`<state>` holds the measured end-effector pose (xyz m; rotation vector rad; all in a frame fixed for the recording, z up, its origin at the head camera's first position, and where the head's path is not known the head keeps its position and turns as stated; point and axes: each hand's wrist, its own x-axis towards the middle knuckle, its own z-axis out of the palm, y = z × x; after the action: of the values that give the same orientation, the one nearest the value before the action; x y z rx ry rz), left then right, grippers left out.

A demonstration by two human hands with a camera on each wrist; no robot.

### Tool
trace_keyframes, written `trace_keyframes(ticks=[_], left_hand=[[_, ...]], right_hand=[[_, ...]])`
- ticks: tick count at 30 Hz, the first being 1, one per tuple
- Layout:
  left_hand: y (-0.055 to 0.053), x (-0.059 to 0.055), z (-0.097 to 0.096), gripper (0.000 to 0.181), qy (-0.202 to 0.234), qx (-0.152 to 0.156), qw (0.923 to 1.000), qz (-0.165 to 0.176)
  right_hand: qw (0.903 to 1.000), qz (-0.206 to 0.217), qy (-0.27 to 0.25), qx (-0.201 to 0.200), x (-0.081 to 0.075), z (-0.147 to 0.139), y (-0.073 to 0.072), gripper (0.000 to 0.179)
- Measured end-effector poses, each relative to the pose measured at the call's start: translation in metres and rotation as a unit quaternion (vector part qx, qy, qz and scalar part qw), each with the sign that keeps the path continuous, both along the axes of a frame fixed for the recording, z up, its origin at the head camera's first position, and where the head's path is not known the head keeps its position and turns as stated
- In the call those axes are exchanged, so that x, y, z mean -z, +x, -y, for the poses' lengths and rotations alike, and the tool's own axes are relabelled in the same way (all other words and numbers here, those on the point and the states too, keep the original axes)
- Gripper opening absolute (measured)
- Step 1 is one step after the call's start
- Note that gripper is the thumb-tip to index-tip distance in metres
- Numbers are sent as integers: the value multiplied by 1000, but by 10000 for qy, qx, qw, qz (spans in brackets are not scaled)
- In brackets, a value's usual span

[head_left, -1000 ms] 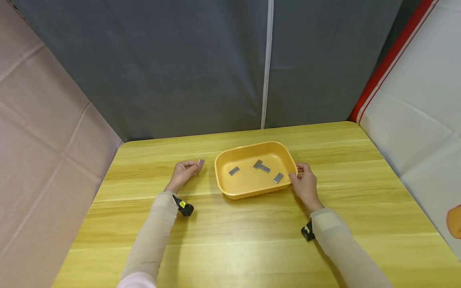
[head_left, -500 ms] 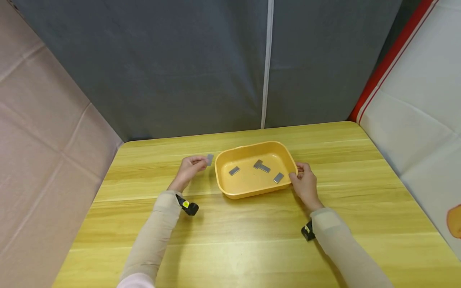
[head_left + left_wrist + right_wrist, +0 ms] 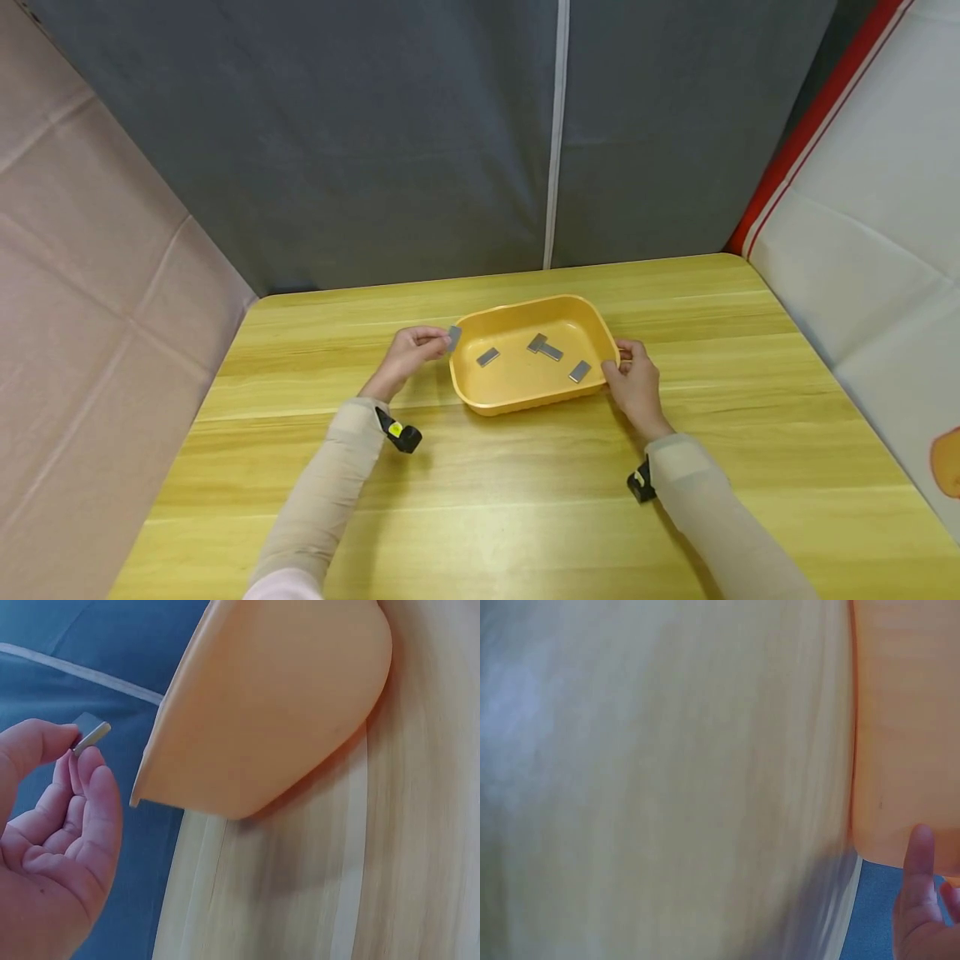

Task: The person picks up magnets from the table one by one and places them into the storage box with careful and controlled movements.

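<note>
Between thumb and fingertips my left hand (image 3: 409, 358) pinches a small flat grey metal block (image 3: 454, 337), held up at the left rim of a yellow-orange plastic basin (image 3: 517, 402). The left wrist view shows the same block (image 3: 93, 738) edge-on, beside the basin's outer wall (image 3: 262, 705). My right hand (image 3: 636, 385) grips the basin's right end, thumb over the rim and fingers outside. Inside the basin lie several like blocks: one on the left (image 3: 487, 357), two touching near the middle (image 3: 550, 351), one at the right (image 3: 580, 371).
The basin stands on a wood-grain table (image 3: 480, 500). A dark grey curtain (image 3: 375, 150) hangs behind the table's far edge. Pale cloth walls flank it, pinkish on the left (image 3: 97, 292) and white with a red border on the right (image 3: 885, 208).
My left hand has moved right with the metal block, from the table left of the basin to its rim. The right hand, the basin and the blocks inside have stayed put.
</note>
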<state>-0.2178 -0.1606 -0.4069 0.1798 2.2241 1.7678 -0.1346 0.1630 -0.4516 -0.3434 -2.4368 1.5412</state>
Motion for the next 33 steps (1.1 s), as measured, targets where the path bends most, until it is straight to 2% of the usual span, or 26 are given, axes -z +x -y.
trace_keyframes(ticks=[5, 18, 33], left_hand=[[2, 0, -7, 26, 94, 257, 9996, -48], [6, -1, -23, 24, -263, 677, 9973, -100], [6, -3, -43, 23, -738, 1468, 9861, -252]], right_hand=[[10000, -11, -18, -2, 0, 0, 0, 37], [9999, 43, -108, -5, 1, 0, 0, 38], [9998, 84, -181, -51, 1, 0, 1, 38]])
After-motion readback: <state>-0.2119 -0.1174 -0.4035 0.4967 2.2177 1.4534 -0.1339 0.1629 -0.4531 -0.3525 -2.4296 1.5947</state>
